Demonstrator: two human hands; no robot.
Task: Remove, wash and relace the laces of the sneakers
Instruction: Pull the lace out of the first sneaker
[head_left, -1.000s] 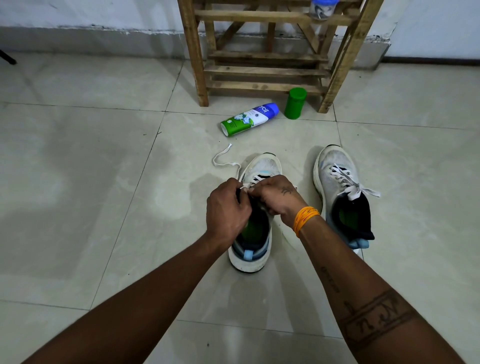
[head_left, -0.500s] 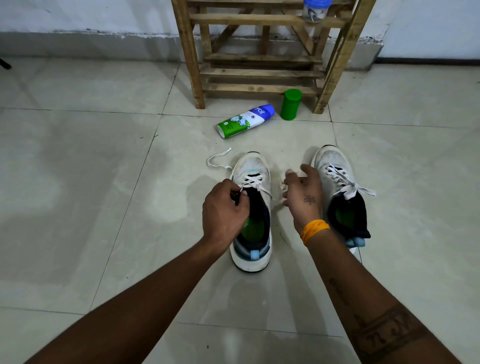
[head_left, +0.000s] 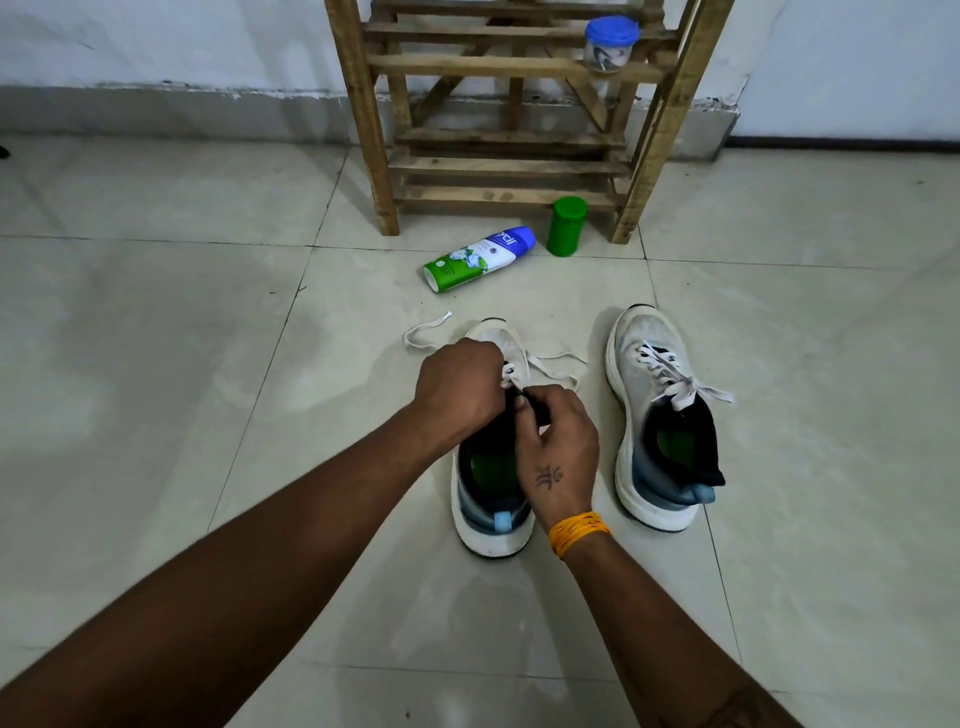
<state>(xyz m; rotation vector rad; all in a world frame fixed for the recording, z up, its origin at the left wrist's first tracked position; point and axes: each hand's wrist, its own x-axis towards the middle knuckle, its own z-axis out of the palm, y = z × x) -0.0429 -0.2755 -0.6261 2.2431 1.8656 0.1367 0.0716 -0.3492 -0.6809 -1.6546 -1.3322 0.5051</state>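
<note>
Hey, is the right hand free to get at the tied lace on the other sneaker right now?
Probably not yet: the right hand is busy pinching the left sneaker's lace. The floor between it and the tied lace is bare, though.

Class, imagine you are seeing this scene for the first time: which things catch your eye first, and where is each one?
Both hands meet over the left sneaker at centre: the left hand and right hand work its white lace, whose loose ends trail onto the tiled floor. The right sneaker stands beside it, fully laced. Behind, a green-and-white bottle lies tipped over beside an upright green container at the foot of a wooden rack.
</note>
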